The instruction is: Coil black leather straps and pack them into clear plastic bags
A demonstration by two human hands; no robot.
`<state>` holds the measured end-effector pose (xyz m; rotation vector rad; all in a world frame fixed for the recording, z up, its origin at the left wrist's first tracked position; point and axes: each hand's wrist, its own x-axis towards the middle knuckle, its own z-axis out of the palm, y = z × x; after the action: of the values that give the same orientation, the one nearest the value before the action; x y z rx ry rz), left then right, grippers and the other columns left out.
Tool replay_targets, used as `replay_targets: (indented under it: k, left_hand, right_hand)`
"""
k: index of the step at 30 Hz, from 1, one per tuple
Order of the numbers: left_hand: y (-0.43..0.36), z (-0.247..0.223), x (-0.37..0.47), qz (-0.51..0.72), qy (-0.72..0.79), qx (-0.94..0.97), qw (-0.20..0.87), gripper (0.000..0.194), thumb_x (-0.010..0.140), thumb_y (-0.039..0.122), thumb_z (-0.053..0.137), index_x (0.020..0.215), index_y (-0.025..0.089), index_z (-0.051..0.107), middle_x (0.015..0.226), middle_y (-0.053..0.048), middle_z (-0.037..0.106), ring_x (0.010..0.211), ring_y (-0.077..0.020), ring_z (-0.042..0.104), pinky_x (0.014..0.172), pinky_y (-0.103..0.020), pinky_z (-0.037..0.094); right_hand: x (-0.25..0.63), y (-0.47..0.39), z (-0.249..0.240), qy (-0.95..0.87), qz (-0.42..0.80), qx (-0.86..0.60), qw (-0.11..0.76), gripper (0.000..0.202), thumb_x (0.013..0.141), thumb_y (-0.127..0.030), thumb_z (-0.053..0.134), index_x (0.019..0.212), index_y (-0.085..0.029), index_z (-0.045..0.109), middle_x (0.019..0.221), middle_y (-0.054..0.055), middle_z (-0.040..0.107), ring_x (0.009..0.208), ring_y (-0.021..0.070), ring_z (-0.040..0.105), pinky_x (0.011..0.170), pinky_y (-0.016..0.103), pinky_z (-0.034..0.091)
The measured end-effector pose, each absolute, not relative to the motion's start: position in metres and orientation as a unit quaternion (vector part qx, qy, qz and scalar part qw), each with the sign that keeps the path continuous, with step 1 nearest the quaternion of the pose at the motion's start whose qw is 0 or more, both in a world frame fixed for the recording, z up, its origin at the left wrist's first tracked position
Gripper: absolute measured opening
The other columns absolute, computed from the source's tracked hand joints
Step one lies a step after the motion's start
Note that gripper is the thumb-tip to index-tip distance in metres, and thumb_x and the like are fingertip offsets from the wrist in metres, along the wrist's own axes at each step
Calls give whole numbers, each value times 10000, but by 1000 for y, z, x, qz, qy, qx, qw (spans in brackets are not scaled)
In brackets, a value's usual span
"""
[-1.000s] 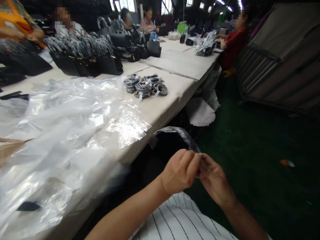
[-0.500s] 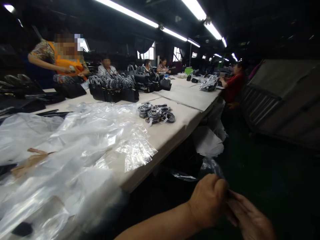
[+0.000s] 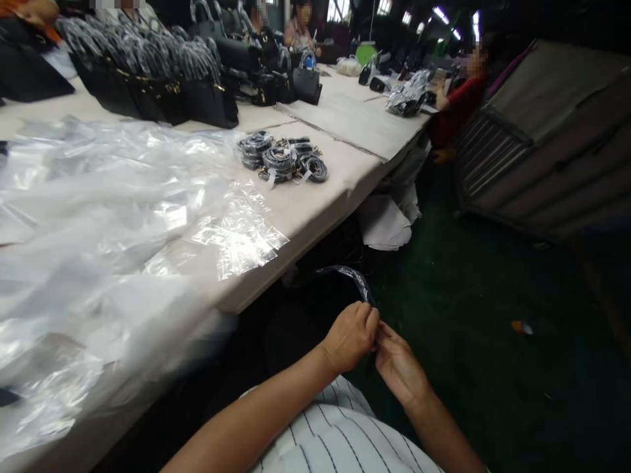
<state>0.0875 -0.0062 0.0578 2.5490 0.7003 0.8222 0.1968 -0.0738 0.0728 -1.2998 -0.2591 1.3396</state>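
Observation:
Off the table's near edge, my left hand [image 3: 349,338] is closed around a dark strap [image 3: 359,279] covered in shiny clear plastic. The strap arcs up and to the left out of the fist toward the shadow under the table. My right hand [image 3: 400,368] meets the left one, its thumb and fingers pinched on the same strap; the part between the hands is mostly hidden. On the table [image 3: 340,197], several coiled straps in plastic [image 3: 280,159] lie in a small heap. Flat clear plastic bags [image 3: 236,230] spread over the near left.
Black handbags with wrapped handles [image 3: 152,92] stand in a row at the back left. A red-sleeved person [image 3: 461,98] works at the far right side, beside a large slatted cart [image 3: 537,164]. White sheets [image 3: 384,223] hang under the table edge. An orange scrap [image 3: 520,327] lies on the green floor.
My view has tipped downward, so the table appears higher and my striped shirt shows. Both hands sit further left and up in view, still together on the strap, more of whose arc is visible.

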Motion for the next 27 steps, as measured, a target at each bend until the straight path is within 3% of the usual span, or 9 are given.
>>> replay_targets:
  k: [3,6,10,13,17,23,25,27]
  left_hand:
    - [-12,52,90,302,301,876,226,56,883,139,507,923,148,545,852,-73,572,743,-206,540,656,-337,517]
    - [-14,44,86,313,355,838,272,141,916,108,424,905,163,553,825,-45,572,715,-166,544,643,-283,502]
    - [-15,33,76,330,388,797,324,169,932,111,417,909,177,571,818,-29,584,723,-141,574,669,-250,501]
    - [-16,27,71,342,404,770,355,158,934,111,433,911,174,577,830,-32,607,741,-133,604,688,-240,506]
    - [-17,24,68,346,405,758,376,156,942,124,442,919,179,586,833,-30,633,755,-136,627,702,-245,509]
    - [-18,23,64,308,370,806,345,168,948,125,412,914,180,567,833,-26,594,751,-136,589,699,-242,494]
    - [-19,22,63,287,361,829,316,175,953,130,396,905,181,556,822,-25,568,736,-147,558,686,-256,487]
    - [-19,20,62,267,355,851,282,170,952,127,393,905,176,549,823,-32,550,732,-162,529,681,-275,482]
  right_hand:
    - [202,-80,70,-94,598,-553,573,327,639,-329,890,881,-180,727,761,-7,613,639,100,482,569,211,413]
    - [205,-87,70,-113,625,-575,516,314,733,-436,818,824,-160,700,756,13,617,637,106,490,545,214,387]
    - [205,-92,71,-256,593,-626,437,401,823,-537,687,847,-137,671,773,63,670,658,144,541,595,261,401]
    - [206,-94,67,-345,549,-657,385,345,839,-478,666,925,-143,666,761,63,690,621,152,547,585,274,392]
    - [206,-99,61,-471,412,-710,322,232,916,-345,545,829,-173,675,658,22,624,588,153,520,593,286,382]
    - [200,-100,59,-620,240,-722,194,328,967,-226,399,1107,-196,693,935,104,707,838,231,647,750,317,419]
    - [196,-97,56,-603,244,-733,201,303,950,-229,423,1027,-188,714,914,109,713,811,233,643,730,316,409]
    - [191,-93,51,-539,309,-738,263,243,919,-258,490,866,-179,713,775,79,689,700,194,603,667,293,393]
